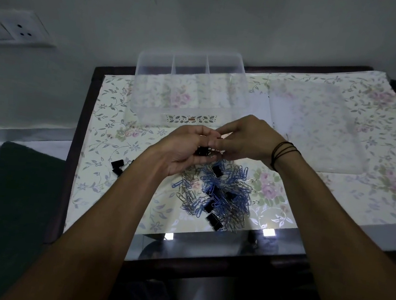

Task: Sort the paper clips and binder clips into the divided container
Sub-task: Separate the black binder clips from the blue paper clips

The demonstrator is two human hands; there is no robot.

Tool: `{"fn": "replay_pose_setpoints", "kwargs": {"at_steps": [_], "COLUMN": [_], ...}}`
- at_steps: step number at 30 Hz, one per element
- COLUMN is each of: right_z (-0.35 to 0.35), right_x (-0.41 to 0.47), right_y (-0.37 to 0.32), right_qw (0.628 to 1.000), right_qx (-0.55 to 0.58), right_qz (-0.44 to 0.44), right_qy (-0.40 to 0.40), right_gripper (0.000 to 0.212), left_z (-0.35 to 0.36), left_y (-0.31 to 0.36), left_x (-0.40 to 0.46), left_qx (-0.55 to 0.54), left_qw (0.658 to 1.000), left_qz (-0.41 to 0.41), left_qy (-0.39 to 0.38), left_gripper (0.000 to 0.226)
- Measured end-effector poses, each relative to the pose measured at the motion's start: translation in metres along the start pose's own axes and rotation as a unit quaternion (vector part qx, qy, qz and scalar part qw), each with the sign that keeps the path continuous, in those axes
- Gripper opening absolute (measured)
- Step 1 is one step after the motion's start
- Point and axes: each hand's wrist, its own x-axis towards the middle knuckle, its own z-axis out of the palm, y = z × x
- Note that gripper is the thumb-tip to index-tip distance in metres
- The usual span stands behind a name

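Observation:
A heap of blue and silver paper clips (221, 195) mixed with black binder clips (213, 220) lies on the flowered table top. Above its far edge my left hand (182, 148) is cupped, palm up, around black binder clips (201, 151). My right hand (245, 140) meets it fingertip to fingertip and pinches something small that I cannot make out. The clear divided container (149, 89) stands just beyond both hands, with three compartments across its back that look bare. Two more binder clips (117, 167) lie apart at the left.
The container's clear lid (319, 125) lies flat to the right. The table has a dark wooden frame (81, 120) and a glass front edge. A wall with a socket plate (17, 30) is at the left; a dark mat (3, 200) covers the floor.

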Motion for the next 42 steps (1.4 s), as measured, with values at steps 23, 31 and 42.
{"fn": "replay_pose_setpoints", "kwargs": {"at_steps": [23,31,42], "right_z": [0.14,0.166,0.151], "right_x": [0.038,0.049,0.044], "right_y": [-0.082,-0.084,-0.081], "right_qw": [0.989,0.994,0.999], "right_qx": [0.143,0.106,0.005], "right_qz": [-0.009,0.031,-0.033], "right_qy": [0.031,0.014,0.026], "right_gripper": [0.021,0.006,0.026], "left_z": [-0.126,-0.159,-0.155], "left_y": [0.016,0.002,0.014], "left_x": [-0.068,-0.076,-0.08], "left_qx": [0.07,0.103,0.241], "left_qw": [0.969,0.954,0.917], "left_qz": [-0.027,-0.095,-0.045], "left_qy": [0.236,0.265,0.315], "left_gripper": [0.048,0.056,0.063]}}
